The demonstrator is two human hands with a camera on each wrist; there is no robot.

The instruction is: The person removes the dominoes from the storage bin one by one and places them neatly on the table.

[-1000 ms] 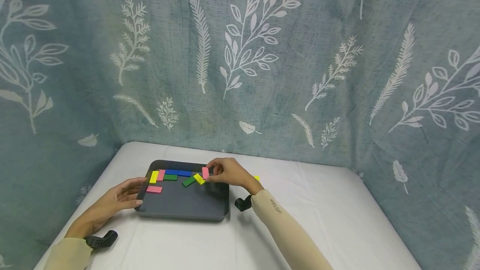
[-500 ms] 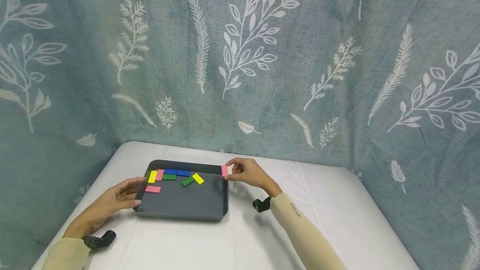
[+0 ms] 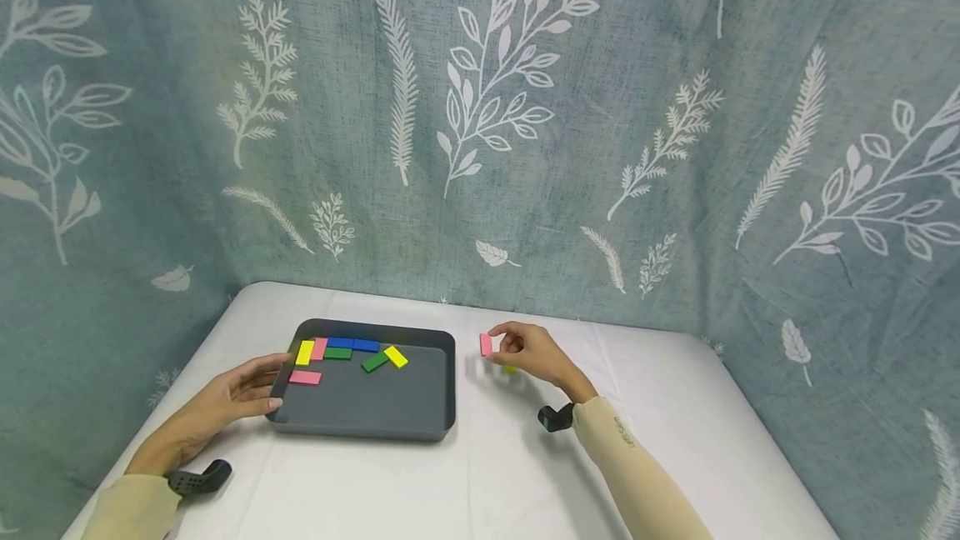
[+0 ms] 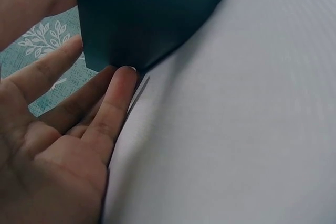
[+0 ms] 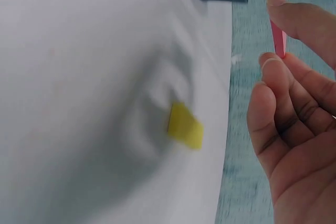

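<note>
Beyond the tray's right side, my right hand (image 3: pixel 536 352) pinches a pink rectangular block (image 3: pixel 486 345) between thumb and fingertips, held above the table. In the right wrist view the pink block (image 5: pixel 279 32) stands on edge in that grip. A yellow block (image 5: pixel 185 126) lies on the cloth beneath the hand, partly hidden in the head view. My left hand (image 3: pixel 217 411) rests against the left wall of the dark grey tray (image 3: pixel 367 411); its fingers (image 4: pixel 118 93), loosely extended, touch the tray's outer side. Inside lie a pink block (image 3: pixel 305 377), a tilted green block (image 3: pixel 375 362) and a tilted yellow block (image 3: pixel 396 357).
Along the tray's back left sit a yellow block (image 3: pixel 304 352), a pink block (image 3: pixel 318 348), blue blocks (image 3: pixel 352 344) and a green block (image 3: pixel 337 353). White cloth (image 3: pixel 675 407) covers the table. A patterned curtain (image 3: pixel 525 257) hangs behind it.
My right hand has carried the pink block rightward, from over the tray across its right rim to above the table. The left hand has stayed at the tray's left side.
</note>
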